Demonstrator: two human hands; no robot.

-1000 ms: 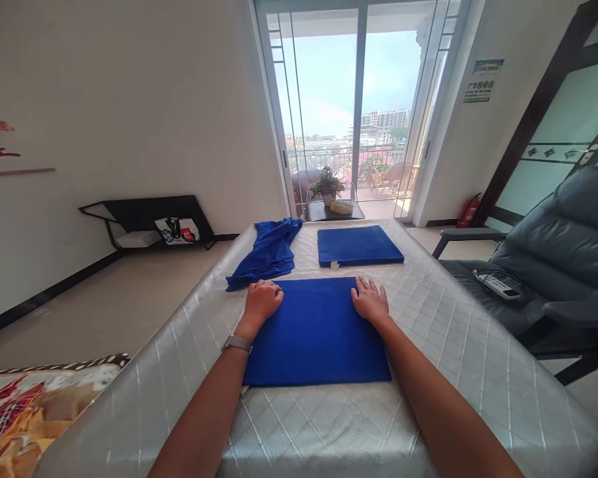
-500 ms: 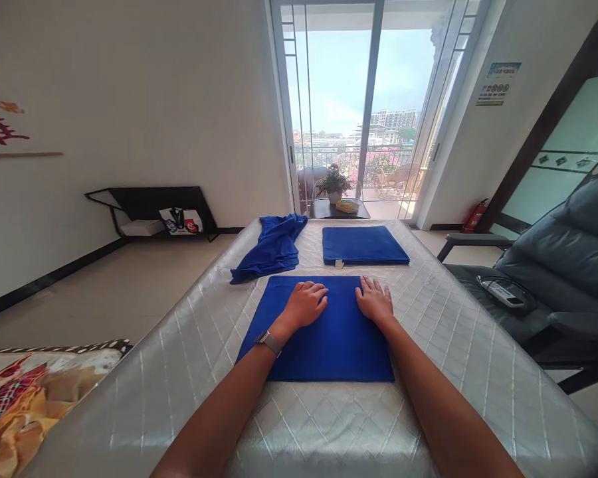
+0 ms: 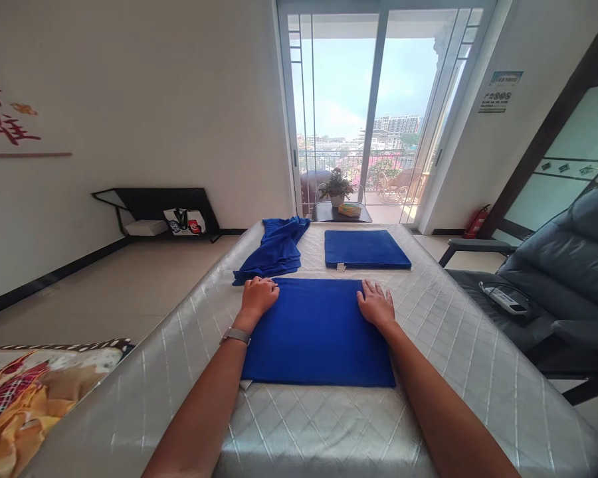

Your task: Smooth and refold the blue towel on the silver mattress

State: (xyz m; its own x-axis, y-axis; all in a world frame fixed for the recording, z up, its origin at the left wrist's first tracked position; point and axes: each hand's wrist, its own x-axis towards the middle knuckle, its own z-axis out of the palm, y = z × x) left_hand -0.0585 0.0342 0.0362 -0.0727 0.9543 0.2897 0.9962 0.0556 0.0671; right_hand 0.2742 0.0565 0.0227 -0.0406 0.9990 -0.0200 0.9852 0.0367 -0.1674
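Note:
A folded blue cloth [image 3: 319, 338] lies flat in front of me on a silvery quilted mattress [image 3: 299, 431]. My left hand [image 3: 260, 295], with a watch on its wrist, is at the cloth's far left corner. Its fingers are curled and closed there; the fingertips are hidden. On the far right corner my right hand [image 3: 376, 302] rests palm down, fingers stretched out and slightly apart. Beyond the cloth, to the right, lies another neatly folded blue cloth [image 3: 366, 249] with a white tag. A crumpled blue cloth [image 3: 274, 249] lies at the far left, close to my left hand.
A dark reclining armchair [image 3: 548, 265] stands on the right, with a power strip [image 3: 503, 299] on its seat. Colourful bedding [image 3: 24, 392] is at lower left. Past the mattress, a small table [image 3: 323, 214] holds a potted plant [image 3: 336, 186] before glass sliding doors.
My left hand has moved left from the upper middle of the cloth to its far left corner, its fingers now more curled. The right hand stays at the far right corner.

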